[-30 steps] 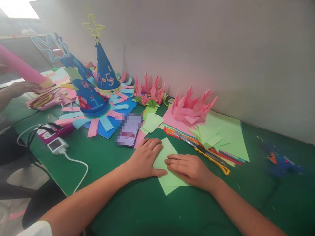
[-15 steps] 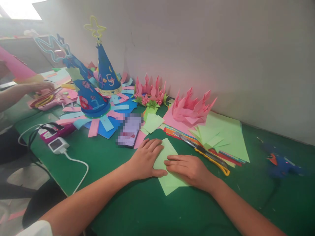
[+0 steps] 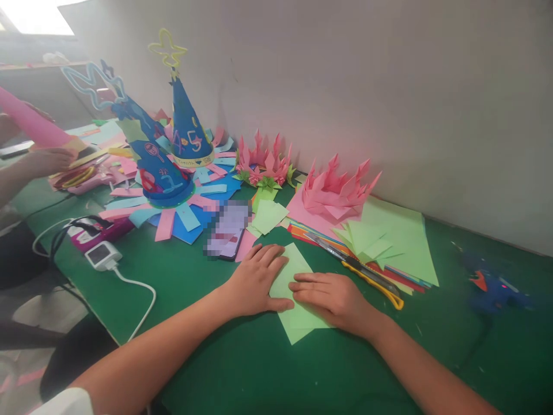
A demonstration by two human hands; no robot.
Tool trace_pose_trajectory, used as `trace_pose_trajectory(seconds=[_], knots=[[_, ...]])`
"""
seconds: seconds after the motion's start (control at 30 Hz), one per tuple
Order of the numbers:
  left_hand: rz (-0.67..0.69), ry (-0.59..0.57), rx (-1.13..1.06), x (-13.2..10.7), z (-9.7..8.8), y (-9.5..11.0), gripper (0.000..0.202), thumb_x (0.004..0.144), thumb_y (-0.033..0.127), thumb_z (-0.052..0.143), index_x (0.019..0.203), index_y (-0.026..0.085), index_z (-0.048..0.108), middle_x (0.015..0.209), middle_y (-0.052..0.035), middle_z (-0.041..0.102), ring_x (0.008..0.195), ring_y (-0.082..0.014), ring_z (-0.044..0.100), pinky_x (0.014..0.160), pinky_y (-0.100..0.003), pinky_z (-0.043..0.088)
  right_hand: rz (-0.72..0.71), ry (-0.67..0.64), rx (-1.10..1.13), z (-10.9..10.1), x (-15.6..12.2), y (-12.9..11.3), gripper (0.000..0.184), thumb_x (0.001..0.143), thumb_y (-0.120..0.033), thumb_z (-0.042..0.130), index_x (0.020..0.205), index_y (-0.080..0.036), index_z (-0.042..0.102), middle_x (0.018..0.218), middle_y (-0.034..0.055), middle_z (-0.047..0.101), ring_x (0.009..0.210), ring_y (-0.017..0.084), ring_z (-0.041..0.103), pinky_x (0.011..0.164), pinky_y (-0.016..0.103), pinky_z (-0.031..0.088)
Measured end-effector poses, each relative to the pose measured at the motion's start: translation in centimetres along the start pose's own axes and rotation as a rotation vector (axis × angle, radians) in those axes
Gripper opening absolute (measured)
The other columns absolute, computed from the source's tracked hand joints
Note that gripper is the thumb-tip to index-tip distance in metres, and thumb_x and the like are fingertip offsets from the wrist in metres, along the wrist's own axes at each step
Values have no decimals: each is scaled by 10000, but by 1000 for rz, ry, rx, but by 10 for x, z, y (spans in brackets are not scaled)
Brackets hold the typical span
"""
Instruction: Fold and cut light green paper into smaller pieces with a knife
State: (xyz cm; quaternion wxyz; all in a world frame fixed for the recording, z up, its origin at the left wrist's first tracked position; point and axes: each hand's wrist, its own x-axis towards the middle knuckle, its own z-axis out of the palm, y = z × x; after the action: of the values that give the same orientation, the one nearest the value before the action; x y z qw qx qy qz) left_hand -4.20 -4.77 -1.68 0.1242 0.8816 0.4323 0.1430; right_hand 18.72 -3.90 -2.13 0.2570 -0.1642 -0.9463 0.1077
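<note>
A sheet of light green paper, folded over, lies on the green tabletop in front of me. Flat on its left edge rests my left hand, fingers stretched out and thumb pointing right across the paper. My right hand lies on the lower right part with its fingers extended and close together, covering some of the fold. Neither hand grips anything. Just beyond the paper, to the right, a yellow utility knife lies on a stack of coloured paper strips.
Behind stand two pink paper crowns and blue cone hats. A phone lies beyond my left hand. A power strip with cables is at left, a blue glue gun at right. Another person's hand works far left.
My hands and the green paper stay in place. At far left, the other person's hand and the pink cone have shifted left.
</note>
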Motion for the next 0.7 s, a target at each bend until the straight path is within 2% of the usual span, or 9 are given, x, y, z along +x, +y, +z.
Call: trace_pose_trajectory(seconds=[0.37, 0.57, 0.7], knots=[[0, 7, -35, 2, -4, 0, 750, 682, 669, 617, 1203, 140, 507, 1321, -138, 484, 1235, -307, 410, 1082, -462, 267, 5, -6, 19, 1, 1, 0, 212, 910, -140, 477, 1024, -169, 653, 1054, 40, 711, 1058, 184, 627, 908, 321, 529], [-6, 9, -48, 5, -7, -1, 494, 867, 565, 472, 1150, 166, 541, 1269, -100, 529, 1190, -256, 445, 1050, -418, 310, 30, 16, 9, 3, 0, -1, 187, 889, -123, 515, 1004, -185, 648, 1037, 25, 715, 1046, 177, 631, 883, 306, 528], [-9, 10, -43, 6, -7, -1, 477, 859, 552, 496, 1149, 175, 538, 1263, -93, 535, 1189, -254, 441, 1052, -418, 299, 53, -13, 15, 2, -1, -3, 186, 881, -116, 511, 1003, -187, 633, 1055, 46, 707, 1092, 183, 606, 897, 308, 508]])
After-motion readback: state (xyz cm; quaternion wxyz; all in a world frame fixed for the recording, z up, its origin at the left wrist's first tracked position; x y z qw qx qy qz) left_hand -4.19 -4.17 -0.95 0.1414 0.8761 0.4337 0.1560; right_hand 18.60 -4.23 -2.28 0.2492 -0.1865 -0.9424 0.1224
